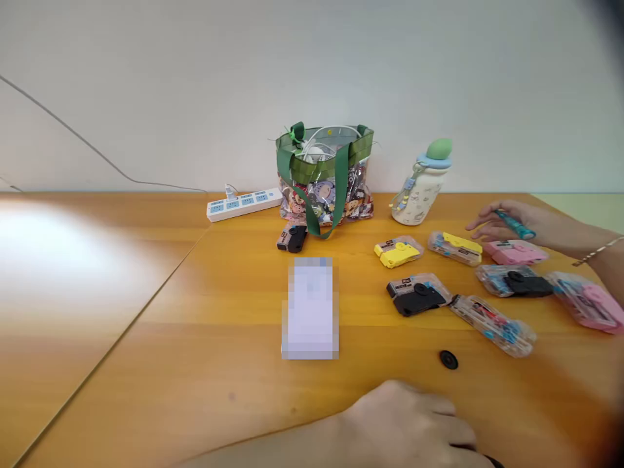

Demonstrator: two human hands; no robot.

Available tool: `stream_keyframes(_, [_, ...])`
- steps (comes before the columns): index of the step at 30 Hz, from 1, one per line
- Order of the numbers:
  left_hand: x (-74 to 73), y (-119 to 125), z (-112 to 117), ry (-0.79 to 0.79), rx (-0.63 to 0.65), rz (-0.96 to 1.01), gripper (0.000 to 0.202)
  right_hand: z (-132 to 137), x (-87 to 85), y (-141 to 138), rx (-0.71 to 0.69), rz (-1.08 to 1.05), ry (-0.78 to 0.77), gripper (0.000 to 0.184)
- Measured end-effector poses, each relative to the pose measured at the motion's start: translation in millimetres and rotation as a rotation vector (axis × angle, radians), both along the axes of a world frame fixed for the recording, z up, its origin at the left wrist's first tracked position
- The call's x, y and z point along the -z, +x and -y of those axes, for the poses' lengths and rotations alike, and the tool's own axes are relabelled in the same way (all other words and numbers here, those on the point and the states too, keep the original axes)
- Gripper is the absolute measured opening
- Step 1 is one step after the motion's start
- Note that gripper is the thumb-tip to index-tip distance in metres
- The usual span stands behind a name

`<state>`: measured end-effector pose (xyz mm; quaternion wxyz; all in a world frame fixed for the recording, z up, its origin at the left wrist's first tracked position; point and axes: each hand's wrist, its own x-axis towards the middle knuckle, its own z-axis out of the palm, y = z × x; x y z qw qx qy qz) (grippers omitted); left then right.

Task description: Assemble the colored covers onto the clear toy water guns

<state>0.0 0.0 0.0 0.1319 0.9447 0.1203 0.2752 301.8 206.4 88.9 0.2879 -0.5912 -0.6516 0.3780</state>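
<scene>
The right hand (507,224) rests at the far right of the tabletop (160,383), its grip pressed around a teal pen (515,225), with the pen held just above a pink plastic packet (514,252). The left hand (404,422) lies at the near edge, fingers curled down toward a dark object (487,461) cut off by the frame; whether this grip pinches it cannot be determined. A black round disc (448,359) lies between the hands. Clear packets (492,325) holding yellow, black and pink parts cover the right side. Along the far edge stand a clear tote bag (324,195) with green straps, a white power strip (244,205) and a pale bottle (420,195). A pixelated rectangle (310,309) at centre cannot be identified.
</scene>
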Motion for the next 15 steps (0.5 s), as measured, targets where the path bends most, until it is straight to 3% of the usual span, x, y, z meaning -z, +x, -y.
stream_keyframes(2, [-3.2, 0, 0, 0.000, -0.009, -0.037, 0.022, 1, -1.1, 14, 0.171, -0.113, -0.053, 0.025])
stream_keyframes(4, [-5.2, 1, -1, -0.009, -0.006, -0.082, 0.024, 3, -3.1, 20, 0.248, -0.245, -0.083, 0.017])
stream_keyframes(8, [-2.7, 0, -1, -0.036, 0.005, -0.145, 0.026, 0, -4.7, 22, 0.287, -0.396, -0.077, 0.022])
stream_keyframes(15, [10.1, -3, 0, -0.060, 0.052, -0.111, 0.026, -18, -4.7, 25, 0.311, -0.440, -0.066, 0.018])
